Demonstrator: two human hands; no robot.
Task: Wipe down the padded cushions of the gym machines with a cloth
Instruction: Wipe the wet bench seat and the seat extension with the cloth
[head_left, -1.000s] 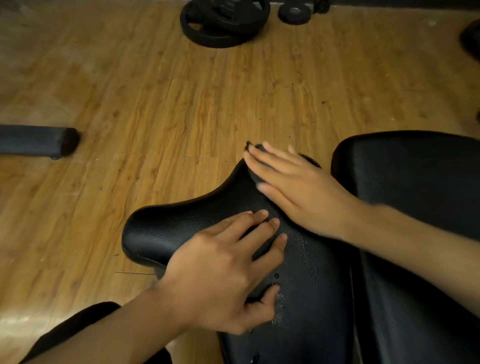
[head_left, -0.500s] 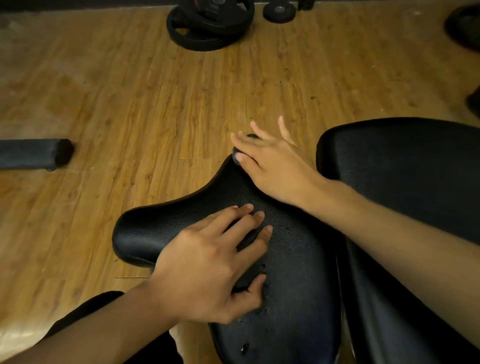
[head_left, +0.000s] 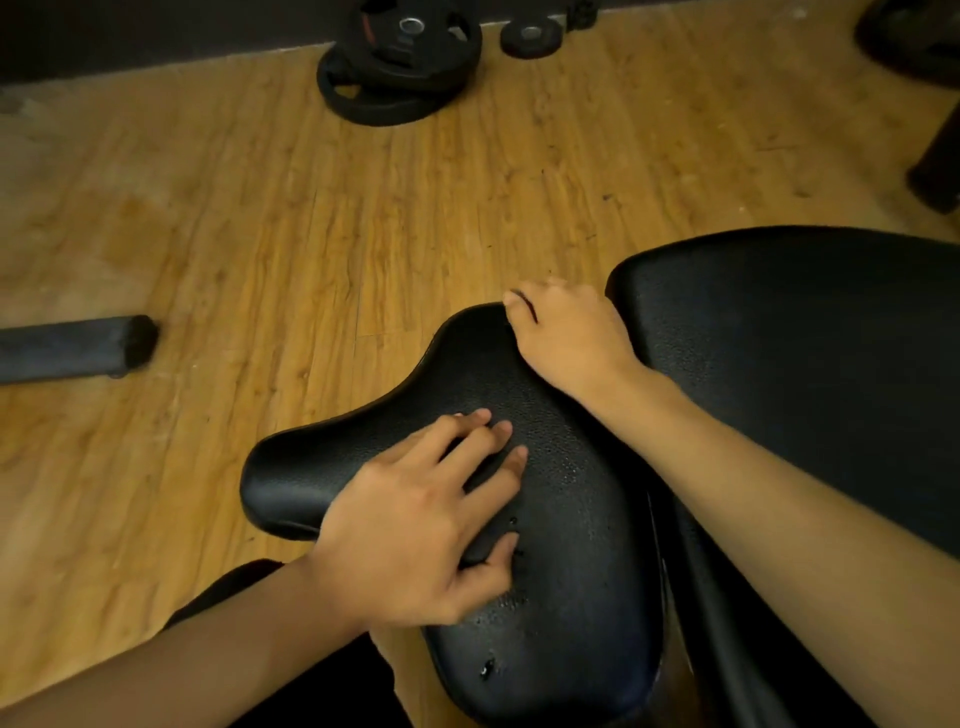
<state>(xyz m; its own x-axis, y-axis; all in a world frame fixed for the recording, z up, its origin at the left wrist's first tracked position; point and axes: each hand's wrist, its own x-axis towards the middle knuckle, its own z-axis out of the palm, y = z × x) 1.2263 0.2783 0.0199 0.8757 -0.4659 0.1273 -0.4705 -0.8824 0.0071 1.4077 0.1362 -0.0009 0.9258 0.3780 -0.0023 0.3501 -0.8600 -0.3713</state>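
Left grip, a bare hand, lies flat and open on the seat cushion, its fingers spread almost straight and its thumb pressing down near the middle of the pad. A dark fold bulges between thumb and fingers; whether that is a black cloth or the cushion's own skin cannot be told. Right grip is curled over the narrow far nose of the same cushion, fingers bent round its edge, with a thin dark strip showing between two of them.

Underneath everything runs the wooden plank floor, honey-coloured with streaky grain and a dull sheen. Largest of the padded parts is the broad black pad on the right, rounded at its corner, covered in fine pebbled vinyl and just beside the right wrist. The seat cushion is smaller, saddle-shaped, wide toward the person and pinched to a rounded nose, in the same grained black vinyl with a smooth rolled edge. Far back lies a stack of black weight plates, round with cut-out grips and a steel-ringed hub. At the left edge a dark foam-covered bar ends in a blunt cylinder. A small black plate sits beside the stack. A few tiny glinting specks dot the cushion's near end
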